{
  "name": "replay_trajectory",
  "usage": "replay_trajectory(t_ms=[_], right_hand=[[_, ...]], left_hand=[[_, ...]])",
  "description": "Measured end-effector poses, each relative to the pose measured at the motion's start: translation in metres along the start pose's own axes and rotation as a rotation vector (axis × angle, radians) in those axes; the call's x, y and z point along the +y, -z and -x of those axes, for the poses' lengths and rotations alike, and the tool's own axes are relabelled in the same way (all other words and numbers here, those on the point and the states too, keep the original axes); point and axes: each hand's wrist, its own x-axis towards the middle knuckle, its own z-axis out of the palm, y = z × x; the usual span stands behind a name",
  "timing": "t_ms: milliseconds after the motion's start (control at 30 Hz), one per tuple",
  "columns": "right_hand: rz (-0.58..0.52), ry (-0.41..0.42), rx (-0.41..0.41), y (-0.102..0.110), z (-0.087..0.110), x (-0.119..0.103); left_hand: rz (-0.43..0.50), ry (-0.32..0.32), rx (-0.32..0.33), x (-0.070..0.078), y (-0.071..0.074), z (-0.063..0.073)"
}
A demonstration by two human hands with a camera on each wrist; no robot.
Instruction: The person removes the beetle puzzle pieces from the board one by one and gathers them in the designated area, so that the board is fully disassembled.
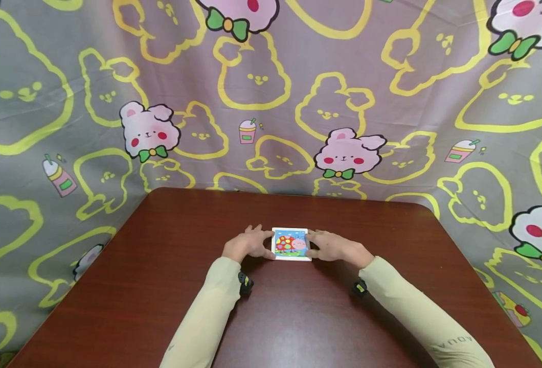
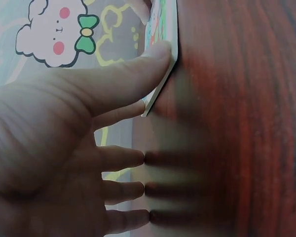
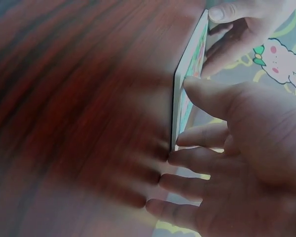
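A small square picture board point(image 1: 291, 244) with a white border lies flat on the table, showing a red ladybug with coloured spots. At its left side, my left hand point(image 1: 251, 242) touches the edge with thumb and forefinger. The left thumb point(image 2: 138, 74) rests on the near corner in the left wrist view, while the other fingers reach down to the tabletop. My right hand point(image 1: 333, 246) touches the board's right side. In the right wrist view the right thumb point(image 3: 207, 96) lies on the near corner, the other fingers extended with their tips at the table.
The dark red-brown wooden table point(image 1: 280, 312) has rounded far corners. Behind it and along both sides hangs a grey cloth point(image 1: 271, 168) printed with yellow outlines and cartoon rabbits. Black wrist cameras point(image 1: 245, 282) sit under the pale sleeves point(image 1: 206, 312).
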Motion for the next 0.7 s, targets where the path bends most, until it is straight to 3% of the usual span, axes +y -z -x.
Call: replay_trajectory(t_ms=[167,433,700], right_hand=[[-0.044,-0.035,0.023,0.003,0.0,0.0],[-0.142,-0.068,0.143,0.008,-0.011,-0.004],[-0.192,-0.054,0.232,0.009,-0.029,-0.007]], left_hand=[[0.0,-0.007,0.005,0.001,0.0,0.0],[-0.015,-0.006,0.008,0.001,-0.002,-0.002],[0.004,0.017,0.022,0.001,-0.002,-0.002]])
